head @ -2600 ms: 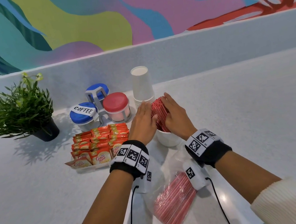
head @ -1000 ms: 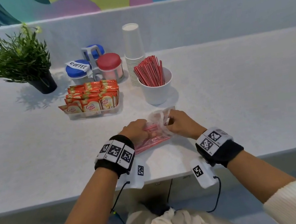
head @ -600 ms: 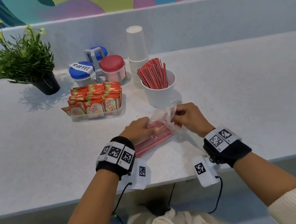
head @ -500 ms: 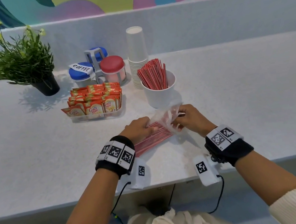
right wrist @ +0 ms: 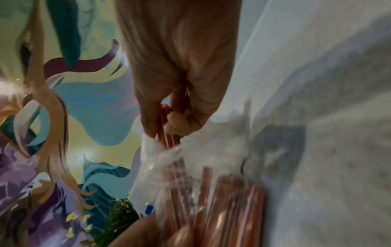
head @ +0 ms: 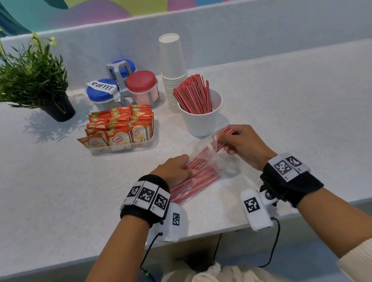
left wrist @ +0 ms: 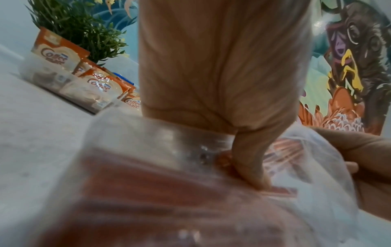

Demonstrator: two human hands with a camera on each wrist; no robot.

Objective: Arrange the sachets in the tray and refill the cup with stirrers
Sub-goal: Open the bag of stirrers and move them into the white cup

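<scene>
Your left hand (head: 176,171) is resting low in the middle of the head view, its fingers curled down and pressing the clear plastic bag (head: 203,160) of red stirrers (head: 193,183) against the white desk (head: 45,194); in the left wrist view the thumb (left wrist: 251,160) is pinning the bag's film onto the bundle. Your right hand (head: 243,146) is sitting just right of it, near the bag's open mouth, with its grip pinching a few red stirrers (right wrist: 168,133) that are sticking out of the plastic toward the upper right; the right wrist view is showing thumb and fingertip closed around them. Directly above your hands in the frame, the white cup (head: 202,117) is standing upright, already holding a leaning sheaf of red stirrers (head: 194,93). To its left, the clear tray (head: 123,146) is carrying rows of orange creamer sachets (head: 119,126) standing on edge. Behind the cup a tall stack of paper cups (head: 173,71) is rising, with three lidded jars (head: 123,85) in a grey caddy beside it, one labelled COFFEE, and a potted plant (head: 27,76) is sitting at the upper left.
</scene>
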